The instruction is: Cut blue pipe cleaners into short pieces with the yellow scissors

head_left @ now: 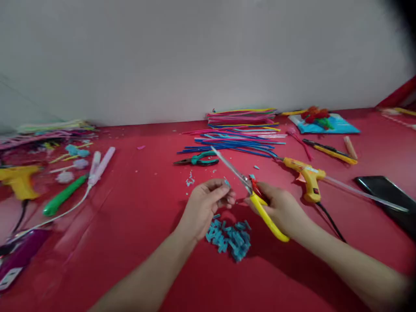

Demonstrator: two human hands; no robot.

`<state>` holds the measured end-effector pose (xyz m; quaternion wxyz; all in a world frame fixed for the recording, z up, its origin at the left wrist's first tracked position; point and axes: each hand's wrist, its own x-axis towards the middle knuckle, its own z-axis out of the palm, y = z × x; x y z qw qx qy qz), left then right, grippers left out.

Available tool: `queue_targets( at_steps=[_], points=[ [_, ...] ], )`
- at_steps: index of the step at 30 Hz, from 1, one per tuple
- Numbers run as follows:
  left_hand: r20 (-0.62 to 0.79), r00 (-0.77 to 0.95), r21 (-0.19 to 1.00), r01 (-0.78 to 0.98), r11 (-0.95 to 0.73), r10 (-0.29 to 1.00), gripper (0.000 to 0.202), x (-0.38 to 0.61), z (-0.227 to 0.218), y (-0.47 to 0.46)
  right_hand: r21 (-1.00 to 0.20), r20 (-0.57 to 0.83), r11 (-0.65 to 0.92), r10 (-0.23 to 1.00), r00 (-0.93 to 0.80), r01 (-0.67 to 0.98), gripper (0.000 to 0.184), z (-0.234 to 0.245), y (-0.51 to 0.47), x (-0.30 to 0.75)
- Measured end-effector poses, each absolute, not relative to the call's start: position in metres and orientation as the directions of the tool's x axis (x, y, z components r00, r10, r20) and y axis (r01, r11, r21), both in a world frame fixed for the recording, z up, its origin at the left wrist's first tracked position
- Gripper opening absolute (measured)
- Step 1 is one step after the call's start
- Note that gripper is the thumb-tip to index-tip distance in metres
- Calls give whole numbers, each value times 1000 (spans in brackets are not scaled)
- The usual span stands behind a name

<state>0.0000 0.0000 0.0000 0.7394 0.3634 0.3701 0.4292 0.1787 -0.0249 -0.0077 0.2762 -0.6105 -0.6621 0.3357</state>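
Observation:
My left hand (208, 201) pinches a small blue piece of pipe cleaner (226, 182) between thumb and forefinger. Held in my right hand (281, 208) is a pair of scissors (268, 222) with yellow handles, its blade angled up and to the left above the table. A small red part shows by the scissors' pivot; I cannot make out what it is. Below and between both hands lies a heap of short blue pipe cleaner pieces (229, 236). Teal-handled pliers (198, 160) rest beyond my left hand.
Bundled pipe cleaners (240, 117) lie along the wall. To the right are a yellow glue gun (307, 175), a cutter knife (331, 151) and a black phone (386, 195). Another glue gun (21, 180), a green-handled tool (65, 197) and a pink-white corded tool (100, 167) lie left.

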Motion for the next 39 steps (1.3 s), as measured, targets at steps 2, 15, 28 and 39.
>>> queue_targets(
  at_steps=[2,15,28,39],
  points=[
    [-265,446,843,-323,430,855,8,5,-2,-4,-887,-91,-29,989,-114,461,21,-6,-24,174],
    [-382,550,866,-69,496,743,16,11,-3,-10,-960,-215,-167,954,-210,226,6,4,-28,169],
    [-208,319,970,189,152,925,8,16,-7,-15,-889,-59,-11,994,-91,458,13,-13,-26,164],
    [-178,194,980,-56,192,965,8,11,-3,-8,-632,54,179,981,-188,754,24,-5,-23,177]
  ],
)
